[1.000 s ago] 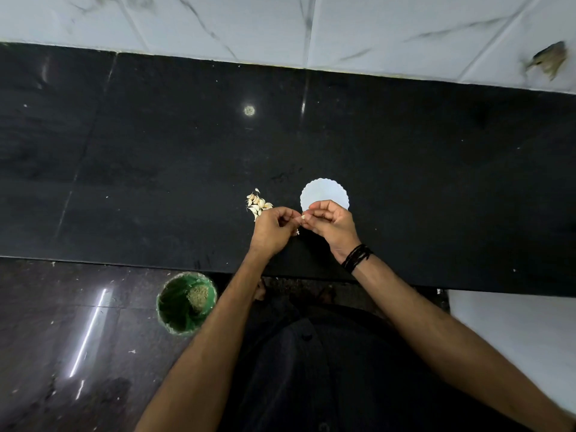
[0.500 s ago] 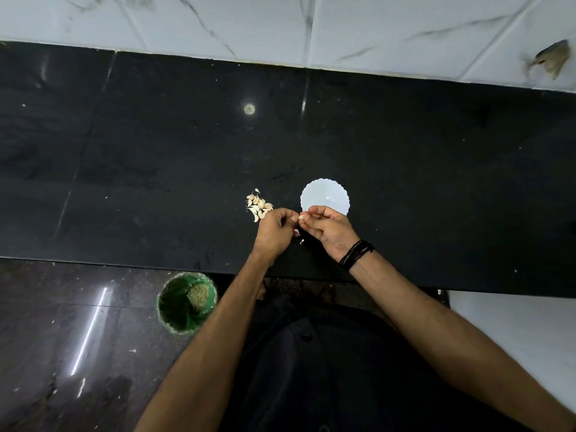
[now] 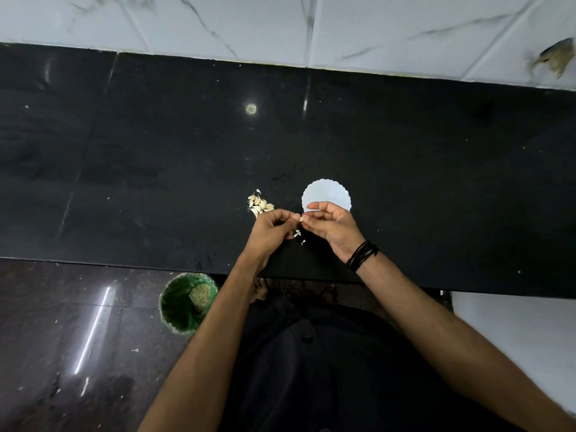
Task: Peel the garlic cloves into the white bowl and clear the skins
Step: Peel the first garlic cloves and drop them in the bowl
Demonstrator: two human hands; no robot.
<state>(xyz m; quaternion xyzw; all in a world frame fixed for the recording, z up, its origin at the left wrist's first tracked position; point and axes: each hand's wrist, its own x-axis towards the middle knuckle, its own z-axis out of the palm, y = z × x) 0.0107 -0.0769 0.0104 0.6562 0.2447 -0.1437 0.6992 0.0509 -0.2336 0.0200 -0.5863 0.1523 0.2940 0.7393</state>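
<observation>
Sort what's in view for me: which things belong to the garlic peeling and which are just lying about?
Job:
- garlic clove, pinched between left hand and right hand
- unpeeled garlic pile
- white bowl
- skin scraps on the counter
- green bin on the floor, probably for skins

Lying about:
- black wristband
- brown mark on the wall tile

cloves (image 3: pixel 259 204) left of bowl (image 3: pixel 325 194) | both on counter (image 3: pixel 156 151) | bin (image 3: pixel 187 302) below on floor
</observation>
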